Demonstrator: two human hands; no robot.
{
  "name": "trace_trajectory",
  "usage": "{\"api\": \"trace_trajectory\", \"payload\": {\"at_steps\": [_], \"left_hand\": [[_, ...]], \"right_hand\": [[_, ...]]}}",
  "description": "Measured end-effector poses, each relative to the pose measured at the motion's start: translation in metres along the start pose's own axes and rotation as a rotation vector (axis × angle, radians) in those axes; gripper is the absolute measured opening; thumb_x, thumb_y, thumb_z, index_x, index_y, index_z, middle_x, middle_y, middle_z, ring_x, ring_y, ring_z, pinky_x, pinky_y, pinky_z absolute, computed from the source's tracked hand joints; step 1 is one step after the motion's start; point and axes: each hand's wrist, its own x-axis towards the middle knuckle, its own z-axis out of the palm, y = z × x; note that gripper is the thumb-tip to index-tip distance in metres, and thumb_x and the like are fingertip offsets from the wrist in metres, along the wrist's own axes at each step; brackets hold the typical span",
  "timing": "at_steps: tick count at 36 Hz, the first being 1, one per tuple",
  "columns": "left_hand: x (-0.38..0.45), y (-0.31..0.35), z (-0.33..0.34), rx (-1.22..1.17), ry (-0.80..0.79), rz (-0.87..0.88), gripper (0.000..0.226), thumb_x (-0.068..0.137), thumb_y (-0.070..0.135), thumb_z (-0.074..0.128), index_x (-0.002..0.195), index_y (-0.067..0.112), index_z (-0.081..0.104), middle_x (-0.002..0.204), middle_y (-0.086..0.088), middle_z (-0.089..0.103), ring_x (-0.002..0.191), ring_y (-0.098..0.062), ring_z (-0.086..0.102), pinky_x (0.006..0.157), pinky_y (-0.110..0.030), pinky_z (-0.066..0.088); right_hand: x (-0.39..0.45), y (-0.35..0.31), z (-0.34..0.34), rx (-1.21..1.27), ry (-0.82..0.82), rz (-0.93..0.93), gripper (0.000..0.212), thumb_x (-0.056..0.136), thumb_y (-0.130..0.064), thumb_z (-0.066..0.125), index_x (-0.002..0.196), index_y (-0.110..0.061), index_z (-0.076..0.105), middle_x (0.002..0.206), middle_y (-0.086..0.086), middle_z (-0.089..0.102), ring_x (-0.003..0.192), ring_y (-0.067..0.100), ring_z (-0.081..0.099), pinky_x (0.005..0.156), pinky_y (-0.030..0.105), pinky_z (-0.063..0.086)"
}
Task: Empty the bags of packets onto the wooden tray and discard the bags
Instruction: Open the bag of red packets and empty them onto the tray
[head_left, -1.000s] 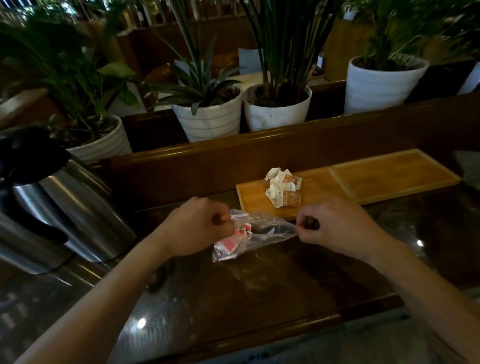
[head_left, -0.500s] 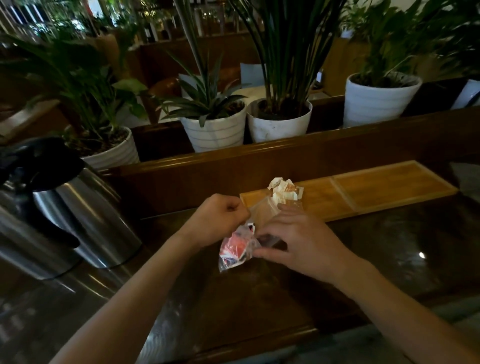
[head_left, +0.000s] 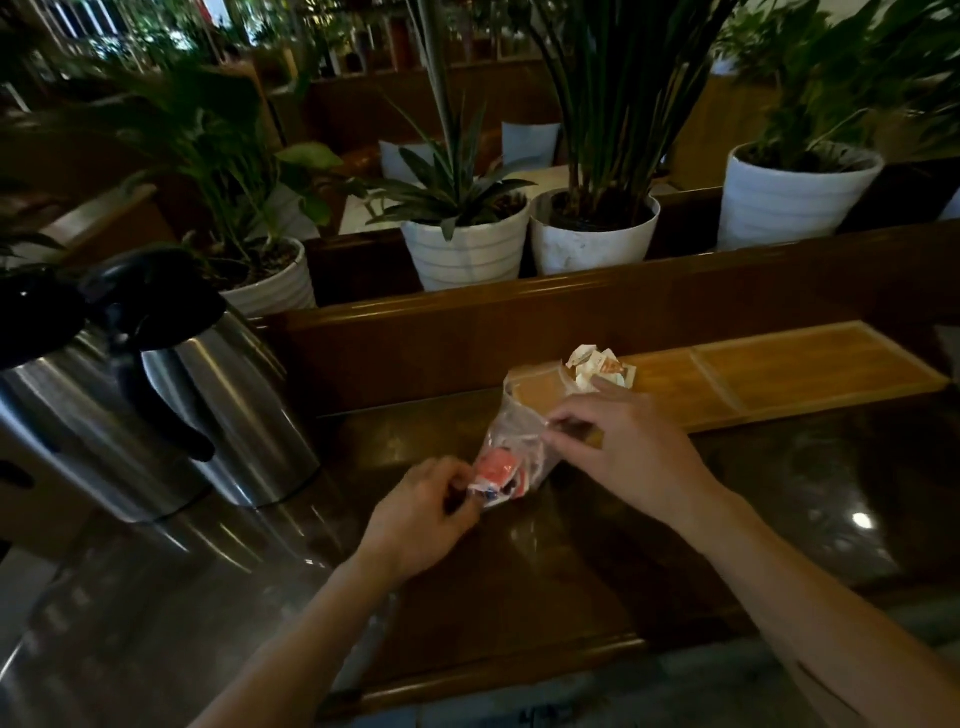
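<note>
A clear plastic bag (head_left: 519, 431) with red and white packets (head_left: 496, 470) in its lower end stands open-mouthed in front of the wooden tray (head_left: 789, 369). My left hand (head_left: 421, 512) pinches the bag's bottom corner. Fingers of my right hand (head_left: 623, 447) grip the bag's side near its mouth. A small heap of white and orange packets (head_left: 597, 366) lies on the tray's left section, just beyond my right fingers. The bag's mouth overlaps the tray's left end.
Two steel thermos jugs with black tops (head_left: 156, 395) stand at the left on the dark glossy counter (head_left: 571, 571). A raised wooden ledge (head_left: 519, 306) runs behind the tray, with several white plant pots (head_left: 467, 254) beyond it.
The bag has been turned from lying sideways to upright, mouth towards the tray. My left hand dropped to the bag's bottom; my right hand shifted up to its side.
</note>
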Motion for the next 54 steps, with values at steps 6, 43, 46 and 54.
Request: {"api": "trace_trajectory", "payload": {"at_steps": [6,43,46,54], "left_hand": [[-0.009,-0.007,0.022,0.258,0.093,0.005,0.056,0.079,0.062,0.057,0.128,0.039,0.045,0.126,0.011,0.052,0.117,-0.013,0.048,0.095,-0.035,0.044],[0.066,0.106,-0.009,-0.776,0.036,-0.033,0.019,0.093,0.011,0.059,0.106,0.026,0.057,0.103,0.000,0.064,0.084,-0.011,0.070,0.064,-0.022,0.058],[0.078,0.127,-0.003,-0.761,-0.019,-0.022,0.024,0.087,0.006,0.066,0.101,0.026,0.061,0.104,0.000,0.063,0.084,-0.004,0.066,0.054,-0.012,0.052],[0.123,0.178,0.016,-0.726,0.032,0.034,0.020,0.088,0.006,0.067,0.086,0.026,0.070,0.087,0.003,0.070,0.079,-0.008,0.069,0.060,-0.022,0.057]], "right_hand": [[0.001,-0.007,0.003,0.078,0.036,0.070,0.021,0.084,-0.033,0.068,0.103,-0.025,0.071,0.089,-0.012,0.071,0.075,-0.004,0.064,0.064,0.012,0.054],[-0.031,0.107,-0.093,0.653,0.257,0.721,0.011,0.089,-0.022,0.068,0.087,-0.013,0.074,0.087,0.011,0.073,0.078,0.021,0.069,0.067,0.031,0.059],[-0.037,0.134,-0.109,0.777,0.234,0.764,0.008,0.088,-0.021,0.068,0.087,-0.016,0.074,0.081,0.005,0.072,0.073,0.016,0.069,0.063,0.028,0.058],[-0.038,0.206,-0.149,0.894,0.160,0.744,0.016,0.090,-0.023,0.064,0.087,-0.013,0.076,0.081,0.004,0.075,0.071,0.014,0.072,0.059,0.026,0.057]]}}
